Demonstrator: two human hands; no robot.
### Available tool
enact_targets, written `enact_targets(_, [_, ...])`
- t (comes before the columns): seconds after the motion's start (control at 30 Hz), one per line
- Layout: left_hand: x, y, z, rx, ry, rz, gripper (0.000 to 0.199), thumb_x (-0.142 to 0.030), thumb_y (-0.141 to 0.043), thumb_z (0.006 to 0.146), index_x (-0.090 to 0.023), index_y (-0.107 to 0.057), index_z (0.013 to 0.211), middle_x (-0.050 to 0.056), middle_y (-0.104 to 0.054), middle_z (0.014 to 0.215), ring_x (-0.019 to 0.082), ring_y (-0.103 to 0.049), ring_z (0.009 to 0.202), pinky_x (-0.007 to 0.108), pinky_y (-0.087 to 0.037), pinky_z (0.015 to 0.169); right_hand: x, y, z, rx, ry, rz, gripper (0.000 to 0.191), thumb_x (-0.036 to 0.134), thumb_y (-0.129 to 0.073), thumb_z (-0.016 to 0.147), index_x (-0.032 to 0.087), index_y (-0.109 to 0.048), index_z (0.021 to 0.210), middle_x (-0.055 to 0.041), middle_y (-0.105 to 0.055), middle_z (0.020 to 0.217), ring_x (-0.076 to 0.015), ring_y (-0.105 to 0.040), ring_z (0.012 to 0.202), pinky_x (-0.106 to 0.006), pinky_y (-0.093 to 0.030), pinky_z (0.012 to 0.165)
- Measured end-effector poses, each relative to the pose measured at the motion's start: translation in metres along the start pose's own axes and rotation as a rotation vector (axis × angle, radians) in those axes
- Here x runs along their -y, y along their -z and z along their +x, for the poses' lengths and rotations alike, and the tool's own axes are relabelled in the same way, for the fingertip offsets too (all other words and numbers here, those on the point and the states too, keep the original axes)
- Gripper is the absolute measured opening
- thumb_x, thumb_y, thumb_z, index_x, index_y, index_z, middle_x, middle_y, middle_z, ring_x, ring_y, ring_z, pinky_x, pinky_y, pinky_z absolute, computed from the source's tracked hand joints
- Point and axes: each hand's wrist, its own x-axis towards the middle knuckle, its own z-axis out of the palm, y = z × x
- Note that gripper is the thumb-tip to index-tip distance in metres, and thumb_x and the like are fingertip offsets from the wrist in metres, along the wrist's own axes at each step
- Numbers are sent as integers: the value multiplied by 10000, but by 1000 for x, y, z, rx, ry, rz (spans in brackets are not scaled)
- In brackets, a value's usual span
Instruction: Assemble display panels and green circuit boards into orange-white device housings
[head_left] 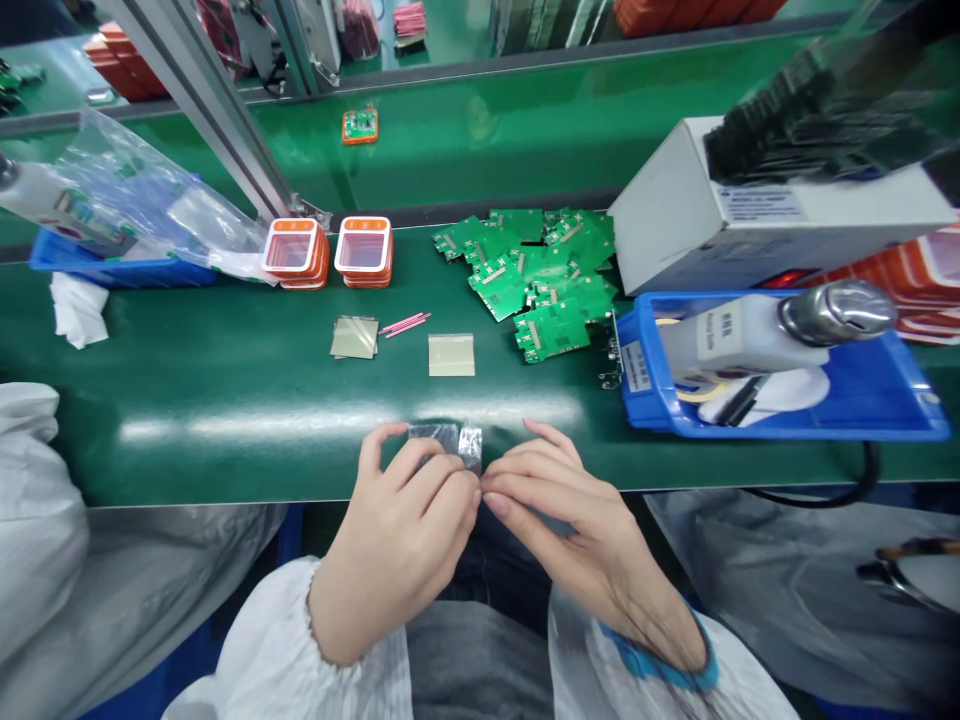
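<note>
At the bench's front edge my left hand [409, 535] is closed on a thin dark rectangular panel [433, 434] with a shiny, film-like strip [471, 445] at its right end. The left fingers cover much of the panel. My right hand [566, 515] pinches at the panel's near right corner, thumb and index fingertip together; what sits between them is too small to make out. Beyond the hands lies a single pale panel [451, 356]. To its left are a small stack of similar panels [354, 338] and several thin pink strips [405, 325].
Green circuit boards [555, 330] lie heaped at the back right. Beside them stand a white box [667, 200] and a blue tray [750, 425] holding a bottle [720, 340]. Orange-rimmed frames [364, 245] are stacked at the back. A co-worker's white sleeve [37, 470] is at left.
</note>
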Motion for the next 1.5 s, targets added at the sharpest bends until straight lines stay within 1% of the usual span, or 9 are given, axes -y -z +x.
enact_targets(0.3, [1,-1,0,-2,5,6,131,-101,-479,904,-150,-570,824,18,-694,817,188,-617,849,449,-376,941,-1,-2,0,11,-7,7,127,77,-579,891,202,-598,896,35,-680,840,-102,-607,800,-407,-339,1065])
enact_targets(0.7, [1,-2,1,-1,-7,-1,123,-116,-475,911,-150,-575,849,15,-699,819,183,-621,855,443,-389,941,-2,-1,-1,12,-36,46,123,72,-570,894,187,-590,855,33,-664,814,-86,-600,763,-376,-338,1068])
enact_targets(0.9, [0,-6,-1,-13,1,9,107,-104,-498,905,-134,-581,844,8,-695,818,183,-628,854,460,-396,947,-5,-2,-3,25,-18,-15,116,80,-565,897,194,-581,883,21,-666,838,-102,-595,793,-412,-327,1075])
enact_targets(1.17, [-2,-10,2,-63,-7,77,88,-83,-532,889,-115,-602,846,2,-705,793,179,-648,829,467,-408,945,-4,-8,-3,-48,27,-121,125,52,-566,876,172,-596,895,-16,-678,845,-126,-598,784,-473,-352,1055])
enact_targets(1.4, [-2,-9,1,-82,-2,66,58,-75,-561,875,-103,-611,865,11,-711,802,190,-651,809,499,-410,936,-3,-7,-2,-79,-5,-81,129,70,-558,888,192,-597,878,-1,-677,829,-116,-603,759,-464,-368,1049])
enact_targets(1.5, [-2,-10,0,-88,-10,84,95,-49,-537,878,-93,-619,897,17,-713,802,193,-653,801,509,-416,929,-4,-8,-3,-77,2,-105,126,63,-557,889,184,-593,882,-5,-677,831,-118,-599,759,-471,-363,1050])
